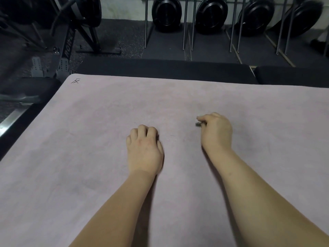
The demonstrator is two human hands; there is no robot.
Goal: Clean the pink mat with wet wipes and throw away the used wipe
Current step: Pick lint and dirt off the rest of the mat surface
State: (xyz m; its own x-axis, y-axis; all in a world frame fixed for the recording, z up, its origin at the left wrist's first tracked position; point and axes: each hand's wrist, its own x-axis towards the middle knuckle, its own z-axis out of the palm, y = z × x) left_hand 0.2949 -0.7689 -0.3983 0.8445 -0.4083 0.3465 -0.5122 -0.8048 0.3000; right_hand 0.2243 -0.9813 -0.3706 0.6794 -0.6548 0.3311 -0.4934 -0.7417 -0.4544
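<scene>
Nearest to the camera, two bare forearms (121, 207), stretched forward over the pink mat (71, 148). Mat spread flat and filling most of the view, far edge lying on black padding (160, 68), far left corner rounded and bearing a small dark mark (75, 81). Beyond it, dark speckled floor (128, 38), with a row of black round machines (166, 13) standing by the pale wall, thin metal rails between them. At far left, a black metal frame (68, 43) with pale lettering, not readable. On the middle of the mat, left grip (144, 148) clenched, knuckles up, fingers curled under against the surface, nothing seen inside. To the right and apart from it, right grip (216, 132) grasping a small grey piece (198, 124) between thumb and curled fingers, low over the mat. Whether this piece is a wipe: cannot tell.
</scene>
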